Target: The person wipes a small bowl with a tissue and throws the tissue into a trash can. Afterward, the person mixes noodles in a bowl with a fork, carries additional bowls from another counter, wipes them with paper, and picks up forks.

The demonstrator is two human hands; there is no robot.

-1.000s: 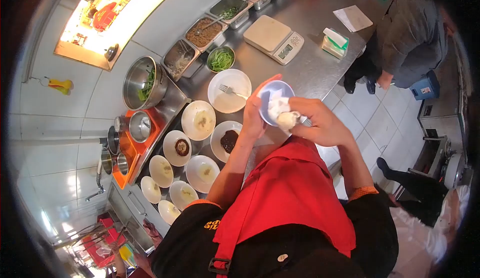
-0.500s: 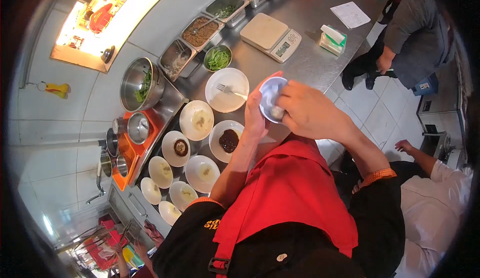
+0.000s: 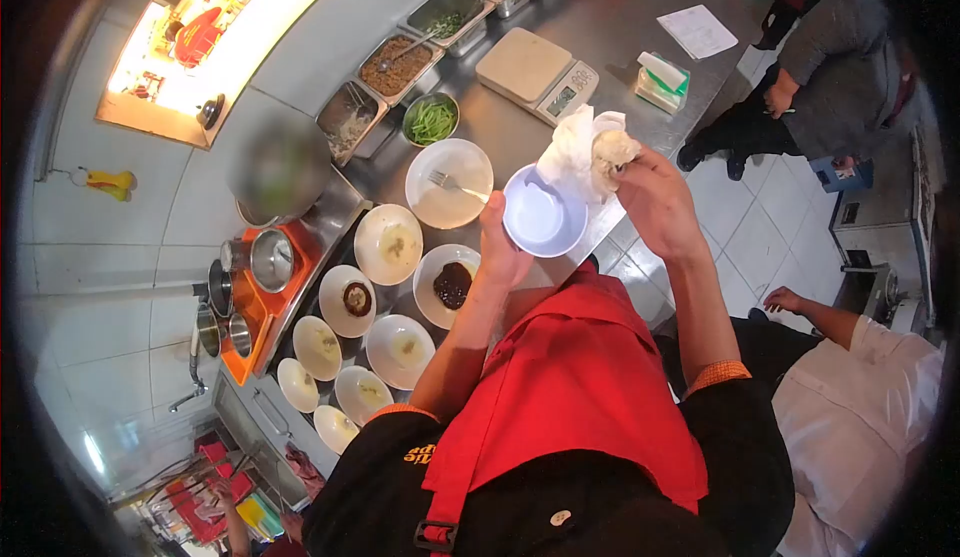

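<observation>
A small pale lavender bowl (image 3: 535, 219) is tilted toward the camera, its inside visible. My left hand (image 3: 504, 245) is closed on the bowl's left side, with the thumb near the rim. My right hand (image 3: 657, 202) pinches a crumpled white paper napkin (image 3: 572, 152), its bunched part brownish, at the bowl's upper right edge. Whether napkin and bowl touch is hard to tell. Left of the bowl lies a white plate (image 3: 425, 162) with a fork (image 3: 458, 185) on it. Below that plate stands a white bowl (image 3: 428, 305) holding dark sauce.
Several white bowls (image 3: 390, 219) with small portions of seasoning crowd the lower left counter. Metal trays of toppings (image 3: 400, 67) line the wall. A kitchen scale (image 3: 525, 65), a napkin holder (image 3: 660, 89) and a paper sheet (image 3: 697, 32) lie farther back. Two people stand at the right.
My right hand has come out of the bowl, and the napkin now shows spread above it. The bowl has turned its opening toward the camera and sits slightly lower.
</observation>
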